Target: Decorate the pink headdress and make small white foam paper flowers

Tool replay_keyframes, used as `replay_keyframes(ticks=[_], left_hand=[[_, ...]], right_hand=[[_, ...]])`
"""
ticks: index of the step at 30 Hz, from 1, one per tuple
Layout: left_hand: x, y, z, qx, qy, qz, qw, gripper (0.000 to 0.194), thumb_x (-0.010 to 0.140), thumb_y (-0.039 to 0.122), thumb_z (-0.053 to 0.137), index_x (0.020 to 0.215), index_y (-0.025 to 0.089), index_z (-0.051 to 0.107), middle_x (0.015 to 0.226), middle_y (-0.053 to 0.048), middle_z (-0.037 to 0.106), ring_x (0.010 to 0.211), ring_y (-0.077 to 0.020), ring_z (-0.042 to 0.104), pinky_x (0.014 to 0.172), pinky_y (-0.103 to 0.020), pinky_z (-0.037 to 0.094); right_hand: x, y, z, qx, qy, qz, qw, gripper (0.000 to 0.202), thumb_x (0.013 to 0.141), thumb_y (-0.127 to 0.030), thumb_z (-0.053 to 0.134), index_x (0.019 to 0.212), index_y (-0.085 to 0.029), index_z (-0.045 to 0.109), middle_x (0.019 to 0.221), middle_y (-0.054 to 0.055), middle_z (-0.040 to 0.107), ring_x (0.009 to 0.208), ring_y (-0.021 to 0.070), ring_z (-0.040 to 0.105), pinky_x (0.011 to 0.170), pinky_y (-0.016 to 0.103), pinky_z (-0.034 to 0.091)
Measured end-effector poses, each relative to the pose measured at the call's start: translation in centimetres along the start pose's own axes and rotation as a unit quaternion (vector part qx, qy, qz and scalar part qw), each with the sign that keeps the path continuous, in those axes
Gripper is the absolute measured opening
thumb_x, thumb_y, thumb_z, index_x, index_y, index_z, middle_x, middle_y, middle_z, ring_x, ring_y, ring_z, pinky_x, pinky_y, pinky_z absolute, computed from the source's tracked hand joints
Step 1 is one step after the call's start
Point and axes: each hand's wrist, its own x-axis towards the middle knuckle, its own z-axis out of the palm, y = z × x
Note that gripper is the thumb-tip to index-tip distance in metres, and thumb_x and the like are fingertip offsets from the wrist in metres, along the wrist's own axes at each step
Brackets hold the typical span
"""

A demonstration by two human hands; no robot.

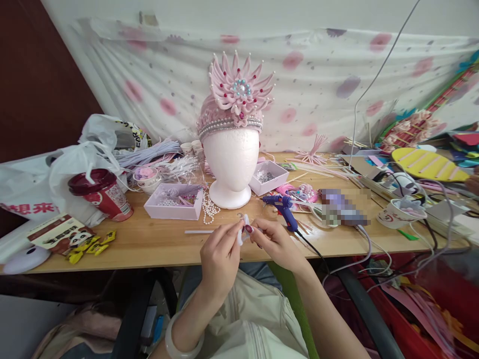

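A small white fuzzy piece (pixel 240 236) is pinched between the fingertips of my left hand (pixel 220 254) and my right hand (pixel 275 242), just over the table's front edge. Behind them stands a white foam head (pixel 232 159) wearing a pink headdress (pixel 241 92) with pearls and red beads. The blue glue gun (pixel 282 207) lies just beyond my right hand. A thin white stick (pixel 198 232) is on the table left of my left hand. White bead strings (pixel 210 207) lie near the foam head's base.
A lilac box of beads (pixel 174 212) and a red cup (pixel 103 194) stand to the left. Another lilac box (pixel 269 177) is behind the glue gun. At the right are a paper cup (pixel 400 214), cables and a yellow oval (pixel 428 164).
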Motion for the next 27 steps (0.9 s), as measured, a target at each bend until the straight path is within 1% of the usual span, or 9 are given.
replay_keyframes(ticks=[2, 5, 9, 11, 15, 17, 19, 23, 27], left_hand=[[-0.1, -0.3, 0.1, 0.017, -0.016, -0.012, 1.000, 0.038, 0.089, 0.010, 0.052, 0.118, 0.028, 0.069, 0.102, -0.007, 0.075, 0.092, -0.0201, 0.071, 0.084, -0.029, 0.054], [-0.1, -0.7, 0.1, -0.004, -0.049, -0.033, 0.998, 0.042, 0.087, 0.011, 0.052, 0.122, 0.029, 0.067, 0.108, -0.009, 0.074, 0.098, -0.0232, 0.070, 0.089, -0.032, 0.054], [0.4, -0.7, -0.7, -0.081, -0.130, -0.050, 0.987, 0.047, 0.084, 0.008, 0.051, 0.125, 0.026, 0.065, 0.118, -0.009, 0.071, 0.108, -0.0244, 0.067, 0.096, -0.034, 0.052], [0.7, -0.4, -1.3, -0.137, -0.153, -0.089, 0.975, 0.043, 0.086, 0.010, 0.051, 0.124, 0.024, 0.066, 0.123, -0.009, 0.069, 0.113, -0.0241, 0.064, 0.099, -0.034, 0.051], [1.2, 0.2, -1.4, -0.239, -0.119, -0.237, 0.934, 0.028, 0.091, 0.028, 0.055, 0.112, 0.023, 0.073, 0.121, -0.009, 0.070, 0.113, -0.0244, 0.064, 0.098, -0.035, 0.052], [1.3, 0.2, -0.9, -0.285, -0.089, -0.279, 0.913, 0.024, 0.088, 0.032, 0.062, 0.104, 0.023, 0.076, 0.117, -0.008, 0.072, 0.111, -0.0244, 0.065, 0.097, -0.035, 0.052], [1.2, 0.1, -0.4, -0.329, -0.061, -0.302, 0.893, 0.022, 0.082, 0.032, 0.069, 0.100, 0.022, 0.077, 0.113, -0.008, 0.074, 0.108, -0.0238, 0.067, 0.095, -0.034, 0.054], [1.1, -0.1, 0.1, -0.390, -0.020, -0.344, 0.854, 0.028, 0.073, 0.031, 0.078, 0.099, 0.021, 0.076, 0.106, -0.008, 0.076, 0.096, -0.0225, 0.071, 0.086, -0.032, 0.058], [1.1, -0.1, 0.2, -0.388, 0.009, -0.330, 0.860, 0.022, 0.068, 0.028, 0.082, 0.087, 0.020, 0.077, 0.091, -0.006, 0.077, 0.081, -0.0182, 0.071, 0.074, -0.026, 0.059]], right_hand=[[0.1, 0.1, 0.4, 0.015, 0.009, 0.004, 1.000, 0.036, 0.098, -0.040, 0.046, 0.069, -0.018, 0.048, 0.063, -0.002, 0.044, 0.058, 0.0104, 0.038, 0.053, 0.023, 0.029], [0.1, 0.3, 0.8, 0.036, 0.016, 0.021, 0.999, 0.038, 0.097, -0.044, 0.046, 0.069, -0.018, 0.047, 0.063, -0.002, 0.043, 0.059, 0.0110, 0.038, 0.054, 0.024, 0.029], [0.0, 0.8, 0.8, 0.057, 0.013, 0.034, 0.998, 0.039, 0.097, -0.046, 0.045, 0.070, -0.019, 0.045, 0.064, -0.002, 0.045, 0.059, 0.0112, 0.040, 0.055, 0.024, 0.030], [-0.1, 1.0, 0.8, 0.064, 0.007, 0.031, 0.997, 0.038, 0.098, -0.044, 0.045, 0.071, -0.019, 0.045, 0.065, -0.002, 0.046, 0.060, 0.0111, 0.040, 0.055, 0.024, 0.030], [0.0, 0.9, 0.9, 0.051, 0.009, 0.026, 0.998, 0.037, 0.100, -0.044, 0.042, 0.073, -0.019, 0.046, 0.066, -0.002, 0.046, 0.060, 0.0113, 0.040, 0.055, 0.024, 0.031], [0.1, 0.7, 1.0, 0.039, 0.011, 0.017, 0.999, 0.036, 0.100, -0.044, 0.041, 0.075, -0.019, 0.046, 0.067, -0.002, 0.045, 0.060, 0.0114, 0.040, 0.056, 0.024, 0.032], [0.2, 0.3, 0.9, 0.029, 0.001, 0.004, 1.000, 0.035, 0.101, -0.044, 0.040, 0.076, -0.019, 0.045, 0.067, -0.002, 0.045, 0.060, 0.0114, 0.038, 0.056, 0.024, 0.032], [0.3, -0.4, 0.6, 0.023, -0.023, -0.009, 0.999, 0.035, 0.101, -0.044, 0.038, 0.075, -0.020, 0.042, 0.069, -0.002, 0.044, 0.062, 0.0118, 0.039, 0.058, 0.025, 0.032], [0.2, -0.9, 0.5, 0.024, -0.025, 0.013, 0.999, 0.036, 0.100, -0.043, 0.041, 0.075, -0.018, 0.048, 0.066, -0.002, 0.044, 0.061, 0.0113, 0.038, 0.056, 0.025, 0.031]])
